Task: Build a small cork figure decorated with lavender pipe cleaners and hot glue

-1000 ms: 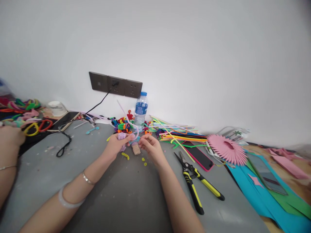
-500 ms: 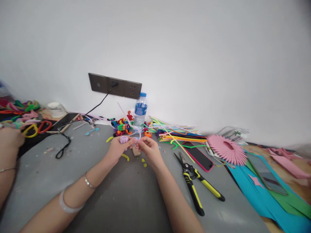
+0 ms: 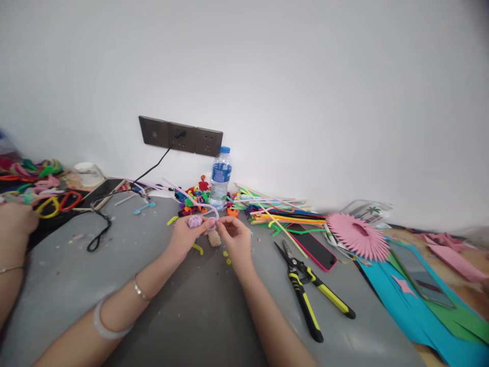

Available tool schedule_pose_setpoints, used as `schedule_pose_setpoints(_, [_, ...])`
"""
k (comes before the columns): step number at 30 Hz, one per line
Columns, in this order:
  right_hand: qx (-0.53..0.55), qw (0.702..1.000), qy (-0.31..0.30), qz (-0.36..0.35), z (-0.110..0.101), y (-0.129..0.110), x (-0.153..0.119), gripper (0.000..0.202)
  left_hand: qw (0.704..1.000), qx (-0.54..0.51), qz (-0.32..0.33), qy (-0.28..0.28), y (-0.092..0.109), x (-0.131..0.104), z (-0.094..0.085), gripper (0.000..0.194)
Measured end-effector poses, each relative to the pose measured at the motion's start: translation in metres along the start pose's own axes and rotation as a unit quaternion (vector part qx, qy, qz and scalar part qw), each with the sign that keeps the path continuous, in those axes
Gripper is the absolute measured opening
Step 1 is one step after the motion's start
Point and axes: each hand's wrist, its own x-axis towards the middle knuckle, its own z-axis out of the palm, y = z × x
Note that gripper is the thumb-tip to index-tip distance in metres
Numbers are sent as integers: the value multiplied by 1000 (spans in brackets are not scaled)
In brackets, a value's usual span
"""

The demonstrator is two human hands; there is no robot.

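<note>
My left hand (image 3: 186,235) is closed on a lilac pipe cleaner piece, with a small coiled lilac ball (image 3: 195,221) showing by the thumb. From it a long lilac pipe cleaner (image 3: 193,200) loops up and stretches away to the left. My right hand (image 3: 237,240) pinches the bend of that pipe cleaner at its fingertips, close to the left thumb. Just below the fingertips is a tan, lumpy piece (image 3: 214,238), partly hidden. Yellow pipe cleaner scraps (image 3: 197,248) lie around the hands.
Yellow-black pruning shears (image 3: 303,285) lie right, near a pink-edged phone (image 3: 315,250). Behind stand a water bottle (image 3: 221,176) and a pile of coloured pipe cleaners (image 3: 282,206). A black cable (image 3: 103,229) crosses the left. Another person's hand (image 3: 17,224) is at far left.
The free end of the lilac pipe cleaner has swung down and to the left. My right fingers have shifted slightly, uncovering more of the tan piece. My left hand has hardly moved.
</note>
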Motion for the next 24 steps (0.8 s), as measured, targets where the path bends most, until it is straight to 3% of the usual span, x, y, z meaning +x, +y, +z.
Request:
schedule_pose_setpoints(3, [15, 1000, -6, 18, -2, -2, 1, 13, 1000, 5, 2, -7, -2, 0, -1, 44])
schedule_pose_setpoints(8, [75, 991, -69, 87, -7, -3, 6, 20, 998, 42, 30, -23, -3, 2, -4, 39])
schedule_pose_setpoints(13, [135, 978, -70, 145, -8, 1, 7, 22, 997, 54, 49, -30, 0, 1, -4, 36])
schedule_pose_setpoints(24, [81, 982, -95, 142, -17, 0, 10, 23, 997, 48, 13, -61, 1, 1, -5, 42])
